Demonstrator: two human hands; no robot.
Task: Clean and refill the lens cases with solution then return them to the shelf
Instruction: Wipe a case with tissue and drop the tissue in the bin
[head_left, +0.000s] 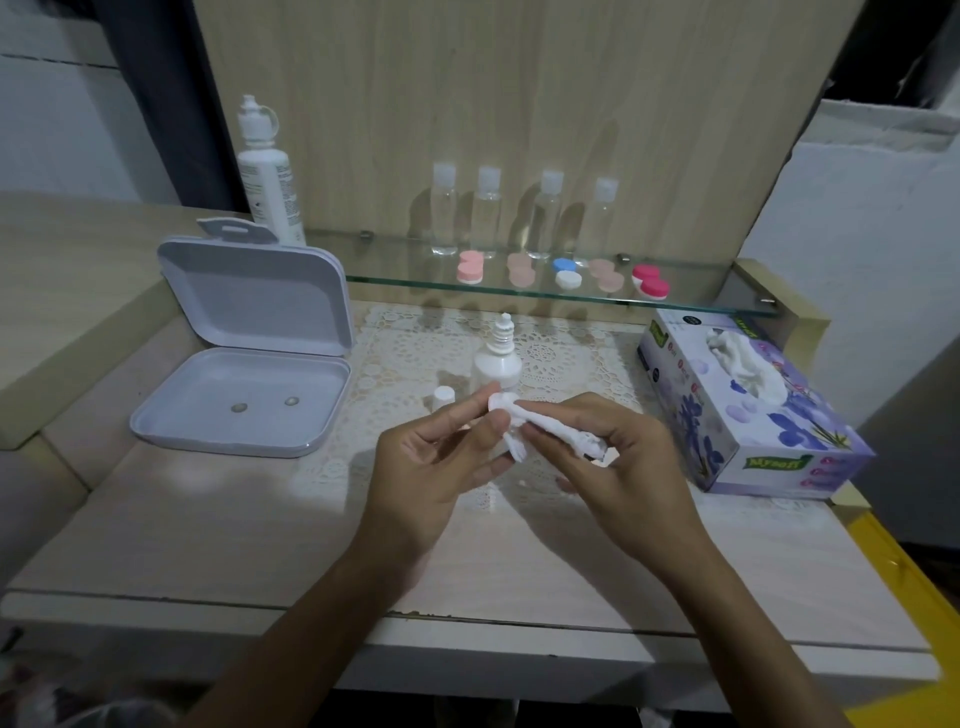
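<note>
Fingers (470, 415) pinching white lens case (503, 402), twisted tissue (561, 434)

Glossy glass shelf (395, 270), matt plastic box (244, 400), lace cloth (395, 358), crumpled tissue (561, 434).

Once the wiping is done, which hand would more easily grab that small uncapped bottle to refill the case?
Probably the right hand: it grips only the twisted tissue, which is easy to drop, while the left hand holds the white lens case. The uncapped bottle stands just behind both hands.
</note>
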